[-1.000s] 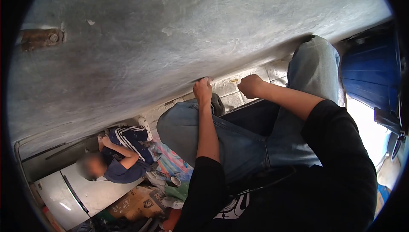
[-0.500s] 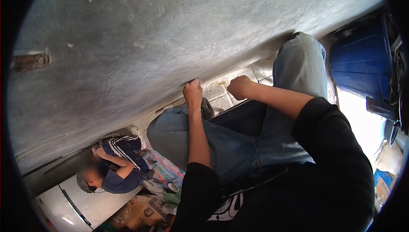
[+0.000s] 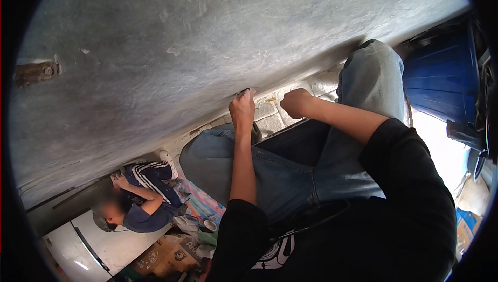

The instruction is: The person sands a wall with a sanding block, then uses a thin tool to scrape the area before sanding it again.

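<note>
My left hand (image 3: 242, 110) is closed, its fingertips up against the lower part of a grey, scuffed wall-like surface (image 3: 155, 64). A small dark edge shows at those fingers, but what it belongs to is too hidden to name. To the right, my right hand (image 3: 296, 103) is curled into a fist in front of my raised knee (image 3: 371, 72), apart from the grey surface. Whether anything is inside that fist cannot be seen. Between the two hands, a small yellowish piece (image 3: 271, 99) lies on the pale tiled floor (image 3: 270, 124).
A co-worker (image 3: 148, 207) crouches at the lower left by the same surface, near a white fridge-like cabinet (image 3: 78, 251) and a cardboard box (image 3: 166, 256). At right stands a blue bin (image 3: 441, 74). A rusty metal bracket (image 3: 36, 73) sticks out at the far left.
My left hand has shifted slightly right and up along the grey surface. My right fist has moved a little to the right, still closed. The co-worker stays in nearly the same pose.
</note>
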